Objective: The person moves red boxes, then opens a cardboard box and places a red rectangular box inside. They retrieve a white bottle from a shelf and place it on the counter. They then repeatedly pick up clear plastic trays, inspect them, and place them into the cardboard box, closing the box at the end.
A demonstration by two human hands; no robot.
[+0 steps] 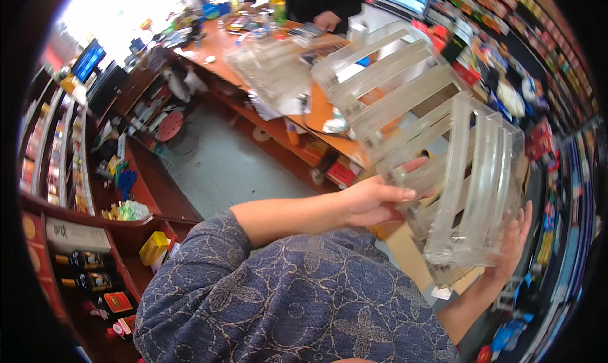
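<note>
A clear plastic slatted rack (394, 92) is held up in front of me at the right, with a smaller stack of clear plastic pieces (475, 182) over its near end. My left hand (380, 196) grips the rack's near-left edge, thumb on top and some fingers behind the plastic. My right hand (513, 239) supports the stack from its right side, fingers spread along it; part of the palm is hidden by the plastic. Beyond them, another clear plastic rack (275, 68) lies on the orange wooden counter (218, 40).
A person's hand (327, 21) rests at the counter's far side, near a green-capped bottle (278, 7). An open cardboard box (408, 253) stands below the racks. Packed shelves (546, 35) line the right; dark bottles (90, 282) fill a low shelf at left.
</note>
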